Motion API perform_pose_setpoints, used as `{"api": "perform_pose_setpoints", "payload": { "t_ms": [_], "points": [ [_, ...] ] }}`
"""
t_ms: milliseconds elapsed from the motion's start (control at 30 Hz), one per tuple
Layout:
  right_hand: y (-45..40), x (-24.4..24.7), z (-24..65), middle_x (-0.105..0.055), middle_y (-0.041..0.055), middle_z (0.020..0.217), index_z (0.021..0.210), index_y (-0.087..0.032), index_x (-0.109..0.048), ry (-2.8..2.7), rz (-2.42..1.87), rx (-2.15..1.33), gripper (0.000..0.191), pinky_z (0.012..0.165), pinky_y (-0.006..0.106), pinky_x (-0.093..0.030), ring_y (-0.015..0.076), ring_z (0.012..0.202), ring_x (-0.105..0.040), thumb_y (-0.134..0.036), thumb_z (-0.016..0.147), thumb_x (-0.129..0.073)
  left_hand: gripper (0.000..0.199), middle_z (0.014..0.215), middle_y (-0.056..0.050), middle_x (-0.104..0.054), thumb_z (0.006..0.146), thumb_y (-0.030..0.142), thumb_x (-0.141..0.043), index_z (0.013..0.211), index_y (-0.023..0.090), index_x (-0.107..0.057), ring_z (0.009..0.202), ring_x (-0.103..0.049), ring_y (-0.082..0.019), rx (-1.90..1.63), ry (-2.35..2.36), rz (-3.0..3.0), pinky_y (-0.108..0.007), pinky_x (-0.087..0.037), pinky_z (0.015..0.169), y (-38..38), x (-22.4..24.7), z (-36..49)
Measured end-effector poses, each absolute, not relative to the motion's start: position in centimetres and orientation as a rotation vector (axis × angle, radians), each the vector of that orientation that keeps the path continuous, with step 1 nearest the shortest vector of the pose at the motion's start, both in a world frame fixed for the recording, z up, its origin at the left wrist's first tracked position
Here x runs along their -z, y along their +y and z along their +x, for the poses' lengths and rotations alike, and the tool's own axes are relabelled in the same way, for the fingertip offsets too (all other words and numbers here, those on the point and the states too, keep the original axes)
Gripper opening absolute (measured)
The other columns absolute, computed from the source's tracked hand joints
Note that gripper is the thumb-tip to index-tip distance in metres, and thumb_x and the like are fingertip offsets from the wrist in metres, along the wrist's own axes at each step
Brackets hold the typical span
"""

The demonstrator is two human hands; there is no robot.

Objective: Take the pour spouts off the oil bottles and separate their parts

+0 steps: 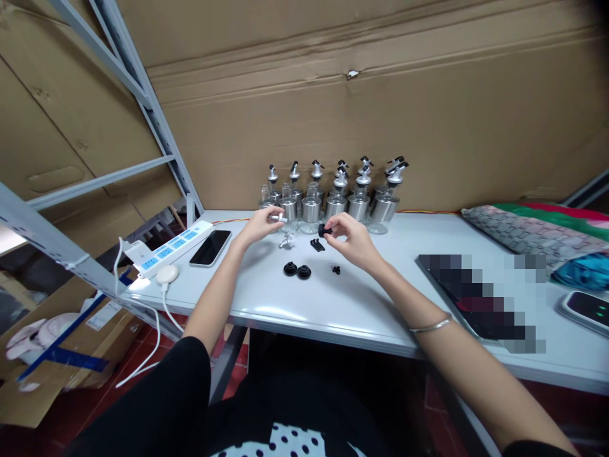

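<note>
My left hand (262,225) pinches a small whitish-silver spout piece (278,219), its tip pointing right. In my right hand (351,239), thumb and fingers close on a black ridged stopper (323,230). The two hands are apart above the table. Below and between them lie silver spout parts (287,240) and several black flip caps (317,245). Closer to me are two round black stoppers (303,272) and a little cluster of tiny black pieces (335,270). Behind the hands stand glass bottles with steel sleeves (335,206); most carry silver pour spouts, while some front-left ones have bare necks.
A power strip (176,247), a phone (210,248) and a white round charger (167,274) lie on the left. To the right are a blurred-out dark device (471,298), a patterned bag (518,235) and another device (587,311). Cardboard (309,120) backs the table.
</note>
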State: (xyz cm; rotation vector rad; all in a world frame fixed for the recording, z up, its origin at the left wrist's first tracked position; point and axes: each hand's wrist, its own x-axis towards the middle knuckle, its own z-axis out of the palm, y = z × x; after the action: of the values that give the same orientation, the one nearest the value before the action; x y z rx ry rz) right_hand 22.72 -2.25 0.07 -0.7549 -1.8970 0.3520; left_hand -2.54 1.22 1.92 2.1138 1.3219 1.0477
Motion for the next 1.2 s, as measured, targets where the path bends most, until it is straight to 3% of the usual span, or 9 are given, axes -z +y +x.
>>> {"api": "perform_pose_setpoints", "payload": {
  "t_ms": [167,433,600,733,900,1033,1200],
  "points": [
    [-2.3,0.1,22.8,-0.056,0.0034,0.083,0.082,-0.018,-0.056,-2.106,-0.836,-0.408,0.009,0.061,0.026,-0.049,0.0111,0.063,-0.055,-0.014,0.074,-0.053,0.036,0.106,-0.006,-0.065,0.067,0.010,-0.061,0.103,0.015,-0.061,0.097,-0.060,-0.019,-0.511,1.557,2.377,-0.031,-0.046,0.090,2.2,-0.1,-3.8],
    [-2.6,0.3,22.6,-0.062,0.0053,0.084,0.084,-0.017,-0.062,-2.465,-0.924,-0.416,0.021,0.067,0.027,-0.048,0.0147,0.071,-0.059,-0.005,0.072,-0.050,0.057,0.126,-0.010,-0.056,0.064,0.007,-0.054,0.121,0.014,-0.051,0.108,-0.056,-0.021,-0.246,1.528,2.385,-0.031,-0.044,0.094,2.4,0.5,-3.6],
    [-3.1,0.4,22.2,-0.067,0.0084,0.088,0.093,-0.015,-0.063,-2.489,-0.984,-0.544,0.027,0.073,0.030,-0.049,0.0180,0.078,-0.064,-0.003,0.074,-0.048,0.071,0.143,-0.015,-0.037,0.068,0.018,-0.057,0.135,0.014,-0.034,0.130,-0.039,-0.025,-0.224,1.483,2.324,-0.035,-0.032,0.108,2.3,0.8,-3.1],
    [-3.4,0.6,21.9,-0.067,0.0102,0.101,0.103,-0.015,-0.058,-2.402,-0.932,-0.832,0.032,0.080,0.031,-0.050,0.0177,0.090,-0.066,-0.003,0.078,-0.041,0.079,0.146,-0.016,-0.028,0.073,0.030,-0.057,0.141,0.016,-0.022,0.136,-0.029,-0.028,-0.169,1.498,2.283,-0.039,-0.028,0.109,2.0,1.1,-2.2],
    [-3.3,0.9,22.0,-0.062,0.0104,0.117,0.111,-0.017,-0.054,-2.342,-0.763,-1.154,0.038,0.090,0.034,-0.048,0.0181,0.110,-0.059,-0.004,0.077,-0.042,0.078,0.136,-0.013,-0.035,0.075,0.050,-0.057,0.140,0.023,-0.025,0.130,-0.036,-0.029,-0.248,1.489,2.289,-0.042,-0.032,0.106,1.3,1.2,-1.4],
    [-3.1,1.2,22.0,-0.057,0.0118,0.124,0.112,-0.017,-0.052,-2.245,-0.681,-1.373,0.035,0.090,0.035,-0.049,0.0206,0.112,-0.059,-0.013,0.078,-0.048,0.059,0.122,-0.011,-0.043,0.079,0.045,-0.057,0.131,0.022,-0.040,0.117,-0.046,-0.026,-0.372,1.451,2.411,-0.039,-0.037,0.101,1.2,1.9,-0.5],
    [-3.3,1.0,21.9,-0.062,0.0123,0.113,0.102,-0.015,-0.055,-2.199,-0.759,-1.358,0.027,0.088,0.037,-0.049,0.0231,0.106,-0.061,-0.022,0.076,-0.055,0.042,0.115,-0.010,-0.049,0.083,0.039,-0.053,0.119,0.017,-0.048,0.107,-0.051,-0.023,-0.483,1.383,2.622,-0.036,-0.042,0.094,1.7,3.1,0.3]
  ]
}}
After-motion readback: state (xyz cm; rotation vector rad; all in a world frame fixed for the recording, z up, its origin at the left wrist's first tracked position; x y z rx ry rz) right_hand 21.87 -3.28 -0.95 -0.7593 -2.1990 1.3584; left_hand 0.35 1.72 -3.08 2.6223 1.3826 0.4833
